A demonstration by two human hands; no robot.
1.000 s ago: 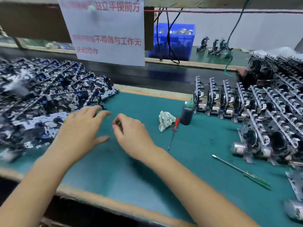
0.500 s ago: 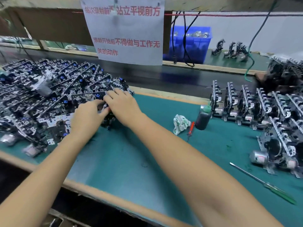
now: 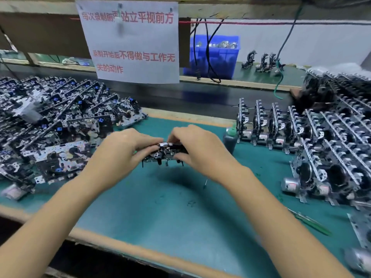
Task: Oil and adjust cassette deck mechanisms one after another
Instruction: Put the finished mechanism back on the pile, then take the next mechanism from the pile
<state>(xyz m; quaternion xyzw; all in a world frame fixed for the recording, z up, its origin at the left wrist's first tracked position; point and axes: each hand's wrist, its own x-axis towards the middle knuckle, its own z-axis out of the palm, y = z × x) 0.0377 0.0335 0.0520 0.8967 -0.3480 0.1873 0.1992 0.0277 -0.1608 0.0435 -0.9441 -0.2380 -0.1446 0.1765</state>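
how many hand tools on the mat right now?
1 clearly: a green-handled tool at the right front. A thin tip pokes out below the right hand; others may be hidden.

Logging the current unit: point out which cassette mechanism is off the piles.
The cassette mechanism gripped between the left hand and right hand over the green mat; all others sit in the side stacks.

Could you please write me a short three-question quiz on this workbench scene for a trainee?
1. True or false: both hands hold one cassette mechanism above the green mat.
2. Where is the oil bottle? A) left of the hands B) right of the hands, beside the upright rows
3. Fill in: the flat pile of mechanisms lies on the person's ____ side.

Key: 1 true; 2 B; 3 left.
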